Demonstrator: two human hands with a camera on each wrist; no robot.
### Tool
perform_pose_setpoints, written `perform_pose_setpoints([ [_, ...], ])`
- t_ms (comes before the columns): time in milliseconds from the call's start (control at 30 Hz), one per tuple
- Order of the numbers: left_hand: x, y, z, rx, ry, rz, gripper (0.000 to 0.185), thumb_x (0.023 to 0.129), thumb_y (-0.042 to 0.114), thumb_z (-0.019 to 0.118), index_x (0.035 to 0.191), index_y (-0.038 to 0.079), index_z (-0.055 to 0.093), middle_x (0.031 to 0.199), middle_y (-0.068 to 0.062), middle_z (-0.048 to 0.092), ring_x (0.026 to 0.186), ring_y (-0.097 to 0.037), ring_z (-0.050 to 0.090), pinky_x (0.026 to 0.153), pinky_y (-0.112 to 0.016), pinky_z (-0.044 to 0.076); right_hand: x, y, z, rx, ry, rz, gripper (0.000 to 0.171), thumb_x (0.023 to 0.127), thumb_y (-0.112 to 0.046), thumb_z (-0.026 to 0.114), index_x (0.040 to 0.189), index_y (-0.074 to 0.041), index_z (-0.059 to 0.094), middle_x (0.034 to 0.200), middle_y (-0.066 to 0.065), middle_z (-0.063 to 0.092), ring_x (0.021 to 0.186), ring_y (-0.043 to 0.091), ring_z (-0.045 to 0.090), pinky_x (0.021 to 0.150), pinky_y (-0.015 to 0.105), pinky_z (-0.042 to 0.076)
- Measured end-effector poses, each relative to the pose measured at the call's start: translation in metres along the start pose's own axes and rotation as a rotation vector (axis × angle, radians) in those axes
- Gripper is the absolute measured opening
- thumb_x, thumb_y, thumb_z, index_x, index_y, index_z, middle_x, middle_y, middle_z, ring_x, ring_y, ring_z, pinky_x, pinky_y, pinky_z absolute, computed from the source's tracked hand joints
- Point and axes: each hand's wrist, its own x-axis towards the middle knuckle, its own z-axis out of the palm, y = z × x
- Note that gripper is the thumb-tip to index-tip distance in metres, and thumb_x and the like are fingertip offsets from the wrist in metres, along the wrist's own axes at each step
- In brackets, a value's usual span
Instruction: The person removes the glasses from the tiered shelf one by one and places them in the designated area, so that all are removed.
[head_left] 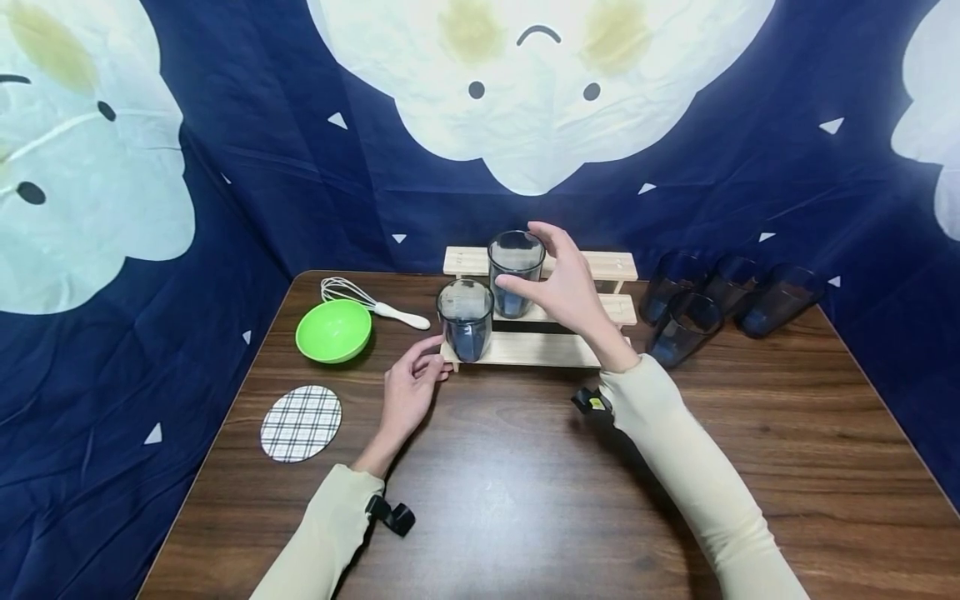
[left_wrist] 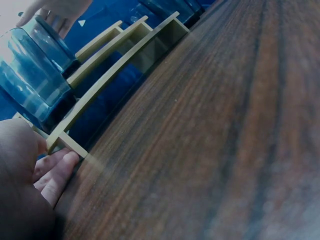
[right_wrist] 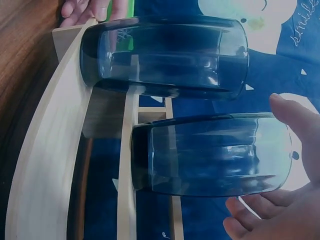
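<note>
The right hand (head_left: pixel 566 287) curls its fingers (right_wrist: pixel 250 225) loosely about a dark glass (head_left: pixel 515 273) standing on the middle step of the wooden rack (head_left: pixel 540 350), thumb at the rim. A second glass (head_left: pixel 465 319) stands on the lowest step. The left hand (head_left: pixel 408 392) rests on the tabletop (head_left: pixel 525 483), its relaxed fingers (left_wrist: pixel 55 172) touching the rack's left corner.

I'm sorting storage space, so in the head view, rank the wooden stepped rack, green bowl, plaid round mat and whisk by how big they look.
1. wooden stepped rack
2. green bowl and plaid round mat: look alike; the mat lies nearer, so unsure
3. whisk: long but thin
</note>
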Motion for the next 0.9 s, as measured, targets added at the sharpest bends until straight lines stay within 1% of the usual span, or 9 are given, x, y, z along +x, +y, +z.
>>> perform_pose_setpoints([
  [133, 0.000, 0.001, 0.000, 0.008, 0.003, -0.003, 0.034, 0.108, -0.006, 0.065, 0.141, 0.000, 0.072, 0.105, -0.029, 0.081, 0.097, -0.045, 0.081, 0.081, -0.025, 0.071, 0.002, 0.001, 0.003, 0.012, 0.002, 0.012, 0.093, 0.085, -0.027, 0.098, 0.162, -0.003, 0.051, 0.159, 0.013, 0.061, 0.148, 0.028, 0.055, 0.127, 0.047, 0.045],
  [267, 0.001, 0.002, 0.000, 0.005, 0.007, -0.005, 0.035, 0.107, -0.007, 0.065, 0.141, 0.000, 0.072, 0.106, -0.029, 0.081, 0.097, -0.047, 0.081, 0.082, -0.026, 0.071, 0.004, 0.003, 0.008, 0.023, 0.004, 0.001, 0.092, 0.086, -0.025, 0.098, 0.161, -0.003, 0.050, 0.153, 0.013, 0.066, 0.143, 0.028, 0.059, 0.122, 0.046, 0.050],
  [567, -0.001, 0.003, -0.001, 0.000, -0.002, -0.009, 0.034, 0.108, -0.007, 0.064, 0.141, -0.001, 0.072, 0.106, -0.030, 0.081, 0.097, -0.047, 0.081, 0.081, -0.023, 0.070, 0.005, 0.006, 0.014, 0.042, 0.013, -0.002, 0.086, 0.086, -0.026, 0.098, 0.158, -0.007, 0.055, 0.144, 0.012, 0.070, 0.128, 0.030, 0.064, 0.105, 0.045, 0.055],
  [667, -0.001, 0.002, -0.001, -0.001, -0.001, -0.004, 0.034, 0.108, -0.007, 0.064, 0.141, -0.001, 0.072, 0.106, -0.030, 0.081, 0.097, -0.046, 0.081, 0.081, -0.023, 0.070, 0.005, 0.008, 0.014, 0.037, 0.019, -0.006, 0.086, 0.086, -0.029, 0.098, 0.158, -0.008, 0.056, 0.142, 0.011, 0.071, 0.127, 0.029, 0.066, 0.106, 0.046, 0.056],
  [800, -0.001, 0.002, -0.001, 0.001, -0.002, -0.003, 0.034, 0.108, -0.006, 0.064, 0.141, 0.000, 0.072, 0.106, -0.029, 0.081, 0.097, -0.045, 0.081, 0.081, -0.023, 0.070, 0.005, 0.010, 0.014, 0.035, 0.031, -0.012, 0.086, 0.086, -0.030, 0.099, 0.158, -0.010, 0.057, 0.141, 0.010, 0.072, 0.128, 0.028, 0.067, 0.110, 0.049, 0.056],
  [900, 0.000, 0.002, 0.000, 0.002, -0.003, -0.006, 0.034, 0.108, -0.006, 0.064, 0.141, -0.001, 0.072, 0.106, -0.029, 0.081, 0.097, -0.045, 0.081, 0.081, -0.023, 0.070, 0.005, 0.011, 0.014, 0.045, 0.041, -0.016, 0.086, 0.085, -0.028, 0.099, 0.158, -0.009, 0.058, 0.140, 0.009, 0.073, 0.126, 0.028, 0.068, 0.109, 0.048, 0.058],
])
